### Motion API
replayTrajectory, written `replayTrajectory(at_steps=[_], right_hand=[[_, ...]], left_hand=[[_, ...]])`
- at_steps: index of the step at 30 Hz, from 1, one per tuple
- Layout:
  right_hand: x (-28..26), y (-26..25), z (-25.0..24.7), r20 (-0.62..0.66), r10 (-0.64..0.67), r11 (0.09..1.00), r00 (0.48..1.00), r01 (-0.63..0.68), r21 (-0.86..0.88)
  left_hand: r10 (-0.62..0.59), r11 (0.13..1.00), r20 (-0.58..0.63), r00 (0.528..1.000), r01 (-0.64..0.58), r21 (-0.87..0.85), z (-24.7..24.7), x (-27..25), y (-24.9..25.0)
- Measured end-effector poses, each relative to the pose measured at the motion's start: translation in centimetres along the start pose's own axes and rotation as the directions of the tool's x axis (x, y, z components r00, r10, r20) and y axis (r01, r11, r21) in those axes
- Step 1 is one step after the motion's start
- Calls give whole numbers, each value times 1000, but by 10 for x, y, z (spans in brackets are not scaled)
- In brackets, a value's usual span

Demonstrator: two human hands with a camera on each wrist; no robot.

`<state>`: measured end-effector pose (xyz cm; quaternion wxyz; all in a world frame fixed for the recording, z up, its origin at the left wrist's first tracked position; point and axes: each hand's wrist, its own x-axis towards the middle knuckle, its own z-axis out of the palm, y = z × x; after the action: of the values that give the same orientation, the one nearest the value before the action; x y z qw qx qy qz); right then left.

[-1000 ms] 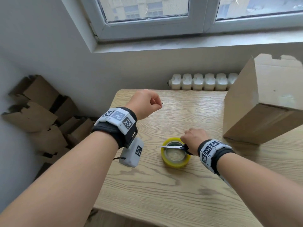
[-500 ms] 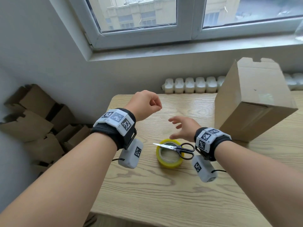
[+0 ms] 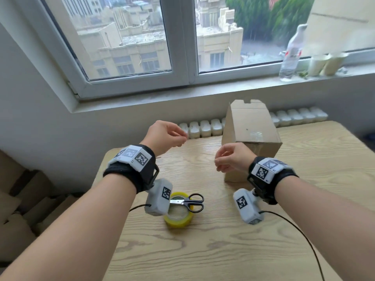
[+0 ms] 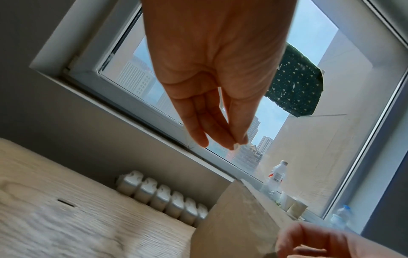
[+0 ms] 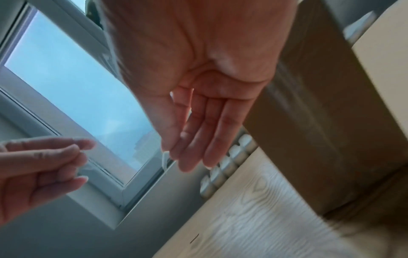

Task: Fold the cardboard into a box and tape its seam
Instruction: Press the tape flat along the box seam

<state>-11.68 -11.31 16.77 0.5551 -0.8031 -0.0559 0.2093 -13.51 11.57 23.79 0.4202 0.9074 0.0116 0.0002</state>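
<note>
The folded brown cardboard box (image 3: pixel 251 126) stands upright on the wooden table (image 3: pixel 223 250), at the back right of centre. Both my hands are raised in front of it. My left hand (image 3: pixel 181 139) pinches one end of a clear tape strip (image 5: pixel 85 165) between thumb and fingers; a white bit shows at the pinch (image 4: pixel 235 144). My right hand (image 3: pixel 219 164) is level with the box's lower front, thumb and forefinger together at the strip's other end. The strip hardly shows in the head view. The yellow tape roll (image 3: pixel 178 220) lies near me, with black-handled scissors (image 3: pixel 192 202) resting across it.
A row of white ribbed blocks (image 3: pixel 200 128) lines the table's back edge under the window sill. A clear bottle (image 3: pixel 290 53) and cups stand on the sill at the right. Folded cardboard (image 3: pixel 16 199) is piled on the floor to the left. A black cable (image 3: pixel 304 240) crosses the table's right.
My right hand laid the scissors on the tape roll, let go and rose towards my left hand. The view tilted up to take in the window.
</note>
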Motion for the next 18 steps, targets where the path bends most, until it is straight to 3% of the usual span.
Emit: replayTrajectory(at_steps=[10, 14, 18], right_hand=[[-47, 1, -111, -272, 67, 995, 960, -44, 87], [-51, 11, -128, -339, 121, 980, 933, -57, 192], [-46, 23, -138, -425, 131, 982, 896, -57, 182]], left_hand=[[18, 961, 33, 999, -8, -275, 74, 20, 56], [-12, 947, 36, 999, 23, -320, 108, 25, 70], [-77, 941, 36, 996, 85, -326, 128, 33, 74]])
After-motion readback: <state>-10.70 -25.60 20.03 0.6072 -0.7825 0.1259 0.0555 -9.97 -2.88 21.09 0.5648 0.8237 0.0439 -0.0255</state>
